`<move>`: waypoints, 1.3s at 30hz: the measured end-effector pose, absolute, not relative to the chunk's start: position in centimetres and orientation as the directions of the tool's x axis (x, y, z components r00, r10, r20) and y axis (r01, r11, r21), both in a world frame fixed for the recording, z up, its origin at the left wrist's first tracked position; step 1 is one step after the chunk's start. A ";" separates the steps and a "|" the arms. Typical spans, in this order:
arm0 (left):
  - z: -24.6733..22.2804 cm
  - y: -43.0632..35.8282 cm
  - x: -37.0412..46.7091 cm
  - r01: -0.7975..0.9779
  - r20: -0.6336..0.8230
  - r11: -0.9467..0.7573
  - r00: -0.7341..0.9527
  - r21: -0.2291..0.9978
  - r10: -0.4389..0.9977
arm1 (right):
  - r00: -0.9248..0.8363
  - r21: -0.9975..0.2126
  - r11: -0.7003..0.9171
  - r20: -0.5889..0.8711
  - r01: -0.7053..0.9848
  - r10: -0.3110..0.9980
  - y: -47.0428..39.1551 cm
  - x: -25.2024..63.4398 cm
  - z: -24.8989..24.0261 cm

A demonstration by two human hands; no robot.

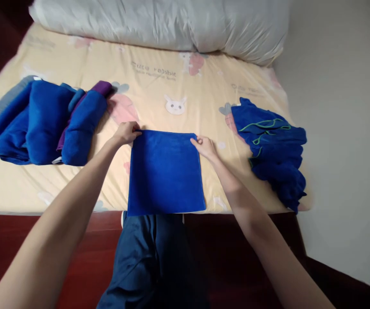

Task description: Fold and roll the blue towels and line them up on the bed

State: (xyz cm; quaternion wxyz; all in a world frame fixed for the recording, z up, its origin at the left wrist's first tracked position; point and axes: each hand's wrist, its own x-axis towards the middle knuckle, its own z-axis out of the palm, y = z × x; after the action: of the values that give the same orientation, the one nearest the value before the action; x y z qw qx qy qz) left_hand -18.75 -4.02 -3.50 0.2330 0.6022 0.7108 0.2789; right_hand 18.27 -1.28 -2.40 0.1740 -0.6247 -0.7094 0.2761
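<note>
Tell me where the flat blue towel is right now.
The flat blue towel lies centred at the bed's near edge, both hands pinching its far corners, between the folded stack and the crumpled pile.

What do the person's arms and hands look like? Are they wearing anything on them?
Both arms are bare all the way down, with no sleeves in view. The left hand and right hand wear no gloves, rings, watch or bracelets that I can see.

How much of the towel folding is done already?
Done, it seems: a row of folded blue towels lies on the left of the bed. In hand: the left hand and right hand pinch the far corners of a flat blue towel. Left: a crumpled heap of blue towels waits on the right, probably unfolded.
</note>
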 end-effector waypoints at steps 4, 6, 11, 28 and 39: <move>-3.7 -5.1 -19.2 0.701 -0.081 0.153 -0.135 0.696 0.987 | -0.197 -0.537 0.135 -0.060 0.833 0.979 2.0 16.8 -3.2; -4.1 -5.0 -19.2 0.679 -0.053 0.173 -0.194 0.713 0.979 | -0.162 -0.511 0.105 -0.068 0.853 0.985 3.0 17.0 -3.8; -3.8 -3.8 -16.4 0.712 0.055 0.209 -0.329 0.671 0.943 | -0.037 -0.447 0.039 0.014 0.894 0.999 3.3 16.5 -4.5; -3.2 -19.6 -8.7 0.897 0.159 -0.134 0.072 0.422 0.985 | -0.452 -0.370 0.481 0.169 0.794 0.876 -10.5 15.0 -2.4; -4.4 -38.7 -11.2 0.873 0.055 -0.312 0.315 0.375 0.947 | -0.657 -0.480 0.637 0.154 0.603 0.738 -27.7 25.7 -4.2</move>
State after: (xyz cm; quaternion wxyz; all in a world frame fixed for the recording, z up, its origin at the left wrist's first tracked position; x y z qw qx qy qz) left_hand -11.22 -38.72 -4.40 0.1395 0.7988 0.5697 0.1339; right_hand 25.74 -27.72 -4.20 0.1705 -0.3775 -0.8885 0.1976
